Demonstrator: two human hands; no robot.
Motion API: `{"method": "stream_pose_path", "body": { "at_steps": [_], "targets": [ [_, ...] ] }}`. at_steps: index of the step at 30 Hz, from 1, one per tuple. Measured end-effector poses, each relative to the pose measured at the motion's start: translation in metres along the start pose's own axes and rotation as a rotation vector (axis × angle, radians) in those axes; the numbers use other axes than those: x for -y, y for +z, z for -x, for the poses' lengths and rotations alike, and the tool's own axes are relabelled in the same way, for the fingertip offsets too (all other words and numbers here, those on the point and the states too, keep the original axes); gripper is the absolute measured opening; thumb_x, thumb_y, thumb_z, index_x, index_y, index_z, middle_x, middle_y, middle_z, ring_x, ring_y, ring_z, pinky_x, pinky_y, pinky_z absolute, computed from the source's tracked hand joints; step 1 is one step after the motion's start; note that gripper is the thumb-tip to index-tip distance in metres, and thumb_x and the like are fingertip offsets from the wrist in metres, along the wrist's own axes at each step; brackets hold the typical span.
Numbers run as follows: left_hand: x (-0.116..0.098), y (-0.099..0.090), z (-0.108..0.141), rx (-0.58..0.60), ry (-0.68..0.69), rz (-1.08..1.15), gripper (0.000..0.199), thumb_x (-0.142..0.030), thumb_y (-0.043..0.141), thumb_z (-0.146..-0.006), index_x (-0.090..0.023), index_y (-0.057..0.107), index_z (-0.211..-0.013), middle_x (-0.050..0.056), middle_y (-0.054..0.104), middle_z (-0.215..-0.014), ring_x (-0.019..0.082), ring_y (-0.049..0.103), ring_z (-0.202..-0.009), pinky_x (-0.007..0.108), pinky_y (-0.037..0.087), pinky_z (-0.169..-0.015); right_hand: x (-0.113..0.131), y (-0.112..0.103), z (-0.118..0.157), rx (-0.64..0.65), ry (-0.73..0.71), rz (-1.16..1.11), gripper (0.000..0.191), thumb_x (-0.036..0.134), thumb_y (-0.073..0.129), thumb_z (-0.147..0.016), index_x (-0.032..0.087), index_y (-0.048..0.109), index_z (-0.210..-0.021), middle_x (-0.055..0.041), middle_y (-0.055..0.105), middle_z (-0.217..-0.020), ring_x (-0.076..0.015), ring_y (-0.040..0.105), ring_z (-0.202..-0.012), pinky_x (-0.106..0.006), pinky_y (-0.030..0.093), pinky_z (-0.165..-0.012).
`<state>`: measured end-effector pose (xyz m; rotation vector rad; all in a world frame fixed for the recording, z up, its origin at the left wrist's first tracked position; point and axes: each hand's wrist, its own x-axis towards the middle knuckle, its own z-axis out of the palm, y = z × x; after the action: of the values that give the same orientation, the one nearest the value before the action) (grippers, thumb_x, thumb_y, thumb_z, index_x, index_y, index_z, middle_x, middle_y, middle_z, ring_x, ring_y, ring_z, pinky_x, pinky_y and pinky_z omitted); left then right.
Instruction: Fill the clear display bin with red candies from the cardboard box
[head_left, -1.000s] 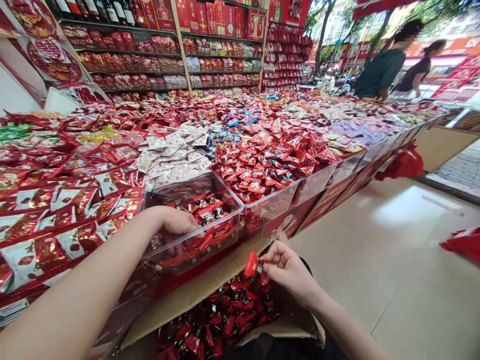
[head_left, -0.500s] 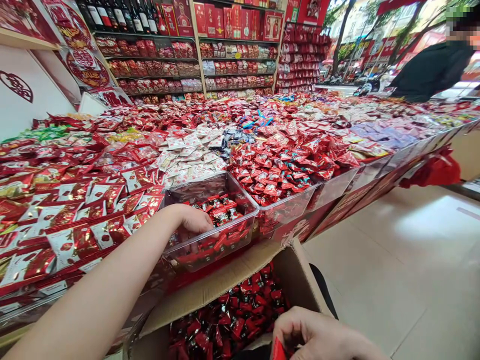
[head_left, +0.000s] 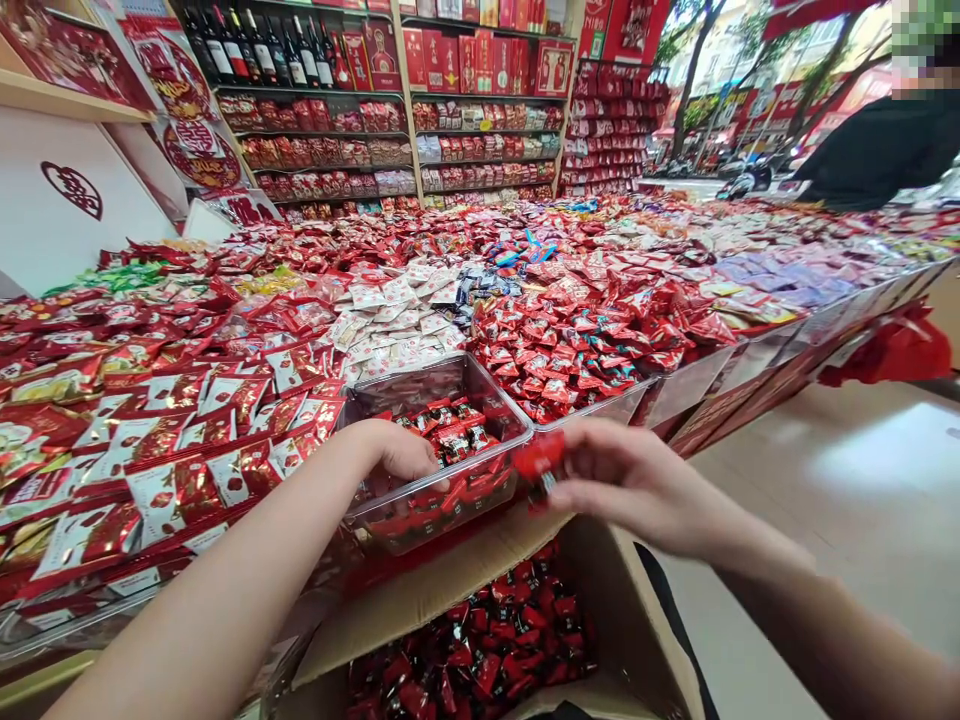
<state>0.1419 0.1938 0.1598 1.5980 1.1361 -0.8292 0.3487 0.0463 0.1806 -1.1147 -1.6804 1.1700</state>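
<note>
A clear plastic bin (head_left: 525, 432) holds red-and-black wrapped candies (head_left: 457, 430). My left hand (head_left: 405, 460) reaches inside it near the front wall, its fingers down among the candies and partly hidden, so whether it grips any is unclear. Just right of the bin, my right hand (head_left: 611, 465) pinches a red-and-black wrapped candy (head_left: 541, 465), slightly blurred. Below both hands stands an open cardboard box (head_left: 442, 575) with many loose candies (head_left: 487, 640) of the same look.
Heaps of white packets (head_left: 405, 320) and red packets (head_left: 562, 350) surround the bin. Stocked shelves (head_left: 322, 130) stand behind. A person in dark clothing (head_left: 877, 150) leans at the upper right. Pale floor tiles (head_left: 825, 510) show at the right.
My right hand has risen from the cardboard box to beside the bin, carrying a red candy. My left hand stays in the bin. The view has shifted slightly.
</note>
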Motion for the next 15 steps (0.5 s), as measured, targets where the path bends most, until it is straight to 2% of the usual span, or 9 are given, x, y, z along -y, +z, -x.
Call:
{"method": "stream_pose_path", "body": {
  "at_steps": [2,4,6,8,11,15],
  "targets": [
    [-0.002,0.001,0.003,-0.015,0.011,-0.044,0.024,-0.041,0.056,-0.064,-0.02,0.046,-0.061,-0.003,0.057,-0.055,0.016,0.059,-0.052,0.031,0.05,-0.054,0.01,-0.005,-0.037,0.014,-0.067,0.132,0.023,0.028,0.058,-0.07,0.012,0.051,-0.084,0.0014,0.05,-0.068,-0.0067,0.046,-0.061,-0.019,0.038,-0.055],
    [-0.003,0.002,0.005,-0.029,0.026,-0.083,0.023,-0.039,0.054,-0.066,-0.019,0.046,-0.058,-0.003,0.054,-0.052,0.016,0.058,-0.05,0.031,0.05,-0.054,0.012,-0.001,-0.075,0.037,-0.074,0.311,0.024,0.029,0.058,-0.069,0.011,0.051,-0.083,0.0019,0.05,-0.067,-0.0069,0.047,-0.06,-0.019,0.038,-0.054],
    [-0.003,0.002,0.006,-0.043,0.041,-0.119,0.021,-0.038,0.052,-0.066,-0.019,0.048,-0.059,-0.003,0.053,-0.052,0.016,0.057,-0.049,0.031,0.049,-0.053,0.01,0.009,-0.11,0.069,-0.027,0.524,0.032,0.028,0.061,-0.065,0.011,0.05,-0.089,-0.0001,0.054,-0.073,-0.0093,0.05,-0.064,-0.021,0.04,-0.056],
    [-0.004,0.002,0.006,-0.059,0.048,-0.161,0.019,-0.037,0.052,-0.065,-0.018,0.053,-0.062,-0.002,0.055,-0.053,0.016,0.056,-0.05,0.03,0.049,-0.052,0.006,0.023,-0.137,0.152,0.057,0.731,0.041,0.025,0.063,-0.063,0.009,0.048,-0.097,-0.005,0.057,-0.083,-0.0142,0.054,-0.073,-0.024,0.043,-0.06],
    [-0.004,0.0,0.006,-0.059,0.055,-0.241,0.018,-0.033,0.051,-0.063,-0.016,0.058,-0.066,0.001,0.06,-0.058,0.017,0.056,-0.054,0.031,0.048,-0.054,-0.003,0.042,-0.161,0.29,0.17,0.932,0.045,0.016,0.062,-0.062,0.003,0.046,-0.102,-0.0138,0.057,-0.094,-0.0223,0.056,-0.084,-0.027,0.045,-0.064],
    [-0.007,-0.001,0.007,-0.075,0.065,-0.361,0.021,-0.029,0.047,-0.064,-0.017,0.062,-0.071,0.002,0.063,-0.064,0.017,0.055,-0.058,0.032,0.047,-0.061,-0.011,0.055,-0.17,0.317,0.253,0.942,0.062,0.011,0.063,-0.057,-0.001,0.036,-0.112,-0.0189,0.057,-0.097,-0.0255,0.057,-0.085,-0.028,0.047,-0.061]
  ]
}}
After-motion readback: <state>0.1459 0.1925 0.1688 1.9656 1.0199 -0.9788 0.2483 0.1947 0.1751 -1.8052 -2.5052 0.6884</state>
